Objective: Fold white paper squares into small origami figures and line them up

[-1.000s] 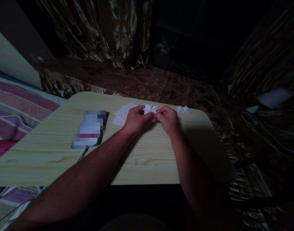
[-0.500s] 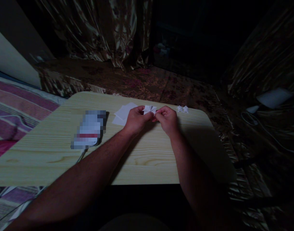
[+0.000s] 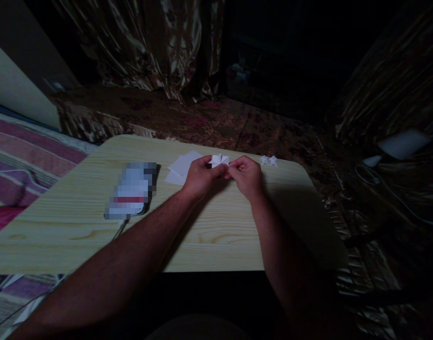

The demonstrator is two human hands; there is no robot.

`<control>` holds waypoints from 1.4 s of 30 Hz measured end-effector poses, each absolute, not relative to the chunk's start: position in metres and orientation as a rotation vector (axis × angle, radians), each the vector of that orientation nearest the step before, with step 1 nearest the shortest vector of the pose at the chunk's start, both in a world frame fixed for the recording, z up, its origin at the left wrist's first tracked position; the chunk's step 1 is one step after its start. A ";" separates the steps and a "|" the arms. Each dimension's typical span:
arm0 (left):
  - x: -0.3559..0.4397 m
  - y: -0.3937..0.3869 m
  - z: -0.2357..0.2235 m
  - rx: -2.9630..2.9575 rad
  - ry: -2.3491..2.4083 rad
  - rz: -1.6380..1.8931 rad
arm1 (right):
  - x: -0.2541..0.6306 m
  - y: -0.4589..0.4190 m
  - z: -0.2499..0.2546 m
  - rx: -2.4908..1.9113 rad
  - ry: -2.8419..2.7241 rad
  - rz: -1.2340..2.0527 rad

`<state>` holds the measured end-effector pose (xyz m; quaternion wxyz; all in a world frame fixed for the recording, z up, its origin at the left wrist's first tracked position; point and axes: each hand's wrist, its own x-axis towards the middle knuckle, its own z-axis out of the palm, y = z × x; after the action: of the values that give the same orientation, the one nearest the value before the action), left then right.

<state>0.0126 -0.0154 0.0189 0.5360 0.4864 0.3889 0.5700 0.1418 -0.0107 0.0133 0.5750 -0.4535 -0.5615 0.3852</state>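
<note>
Folded paper (image 3: 220,160) over pale wood-grained table (image 3: 219,231), dim brown curtains (image 3: 182,47) behind.

Plain white on the folded paper (image 3: 219,160), on the sheets (image 3: 181,166) and on the small folded pieces (image 3: 273,161). Pale yellow with wood grain on the table (image 3: 230,217). Pink and purple stripes on the left-hand cloth (image 3: 14,146), brownish gold on the curtain (image 3: 182,42).

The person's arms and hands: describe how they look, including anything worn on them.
The left hand and right hand wear no gloves. The left forearm and right forearm are bare, narrowing toward the wrists, with no sleeve, watch or bracelet in view.
</note>
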 end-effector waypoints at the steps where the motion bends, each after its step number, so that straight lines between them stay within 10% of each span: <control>1: 0.013 -0.015 0.019 1.161 0.935 1.358 | 0.142 -0.011 0.014 -1.068 -1.316 0.899; 42: 0.006 -0.009 0.012 1.351 0.967 1.328 | 0.143 -0.010 0.008 -1.068 -1.467 0.881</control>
<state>0.0064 -0.0085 0.0118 0.4859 0.5550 0.3973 0.5458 0.1427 -0.0098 0.0085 0.5332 -0.4478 -0.6154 0.3694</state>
